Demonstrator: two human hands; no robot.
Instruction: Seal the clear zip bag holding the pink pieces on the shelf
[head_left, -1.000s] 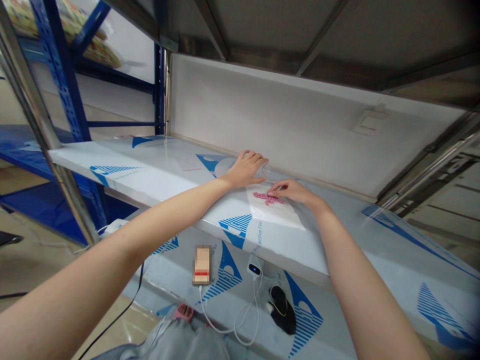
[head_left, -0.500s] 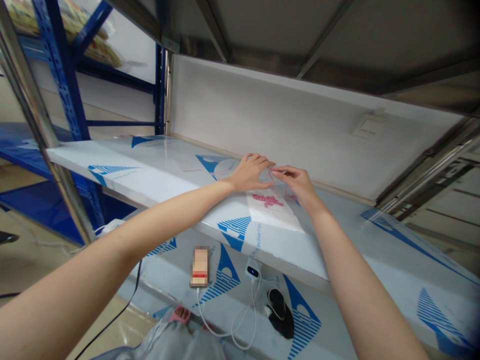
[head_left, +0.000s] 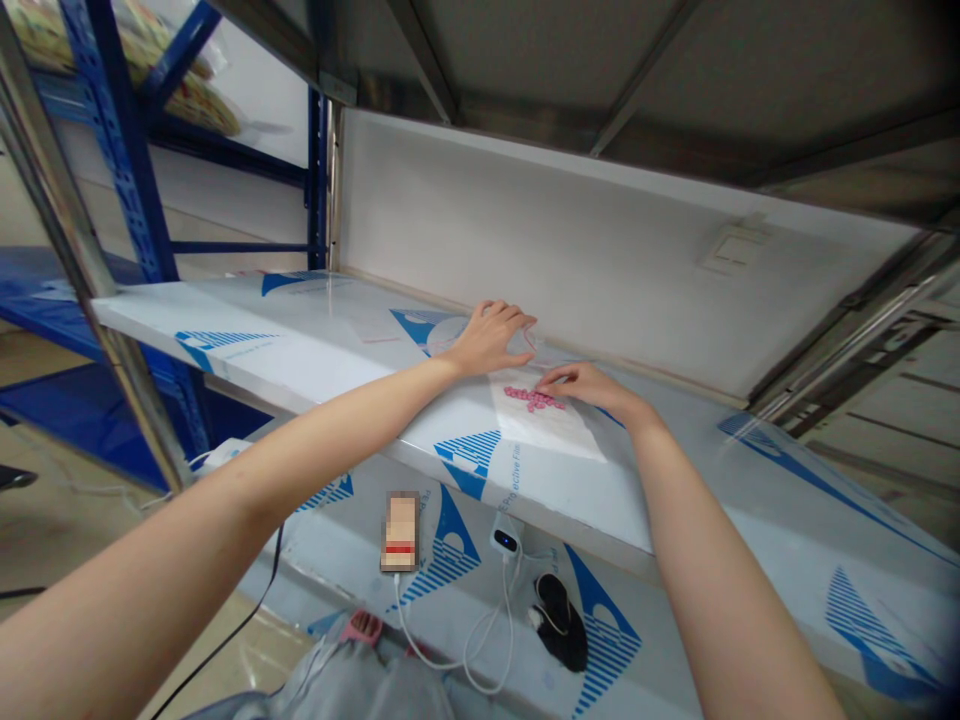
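A pile of small pink beads (head_left: 534, 400) lies on a white sheet (head_left: 547, 432) on the shelf. My right hand (head_left: 589, 385) reaches in from the right, its fingertips pinched together at the top edge of the beads. Whether a bead is between them is too small to see. Behind and to the left, my left hand (head_left: 491, 338) is raised just above the shelf, fingers curved. A thin pink string (head_left: 531, 340) hangs in a loop from its fingertips.
The shelf (head_left: 307, 370) bears blue-printed protective film. Below it, a lower shelf holds a phone (head_left: 400, 532) on a white cable, a white device with a dark display (head_left: 506, 542) and a black item (head_left: 561, 625). A metal shelf (head_left: 525, 80) hangs overhead; a wall switch (head_left: 736, 250) is behind.
My right hand has left the string near my left hand and come down to the beads. My left hand has shifted slightly left, the string staying at its fingers.
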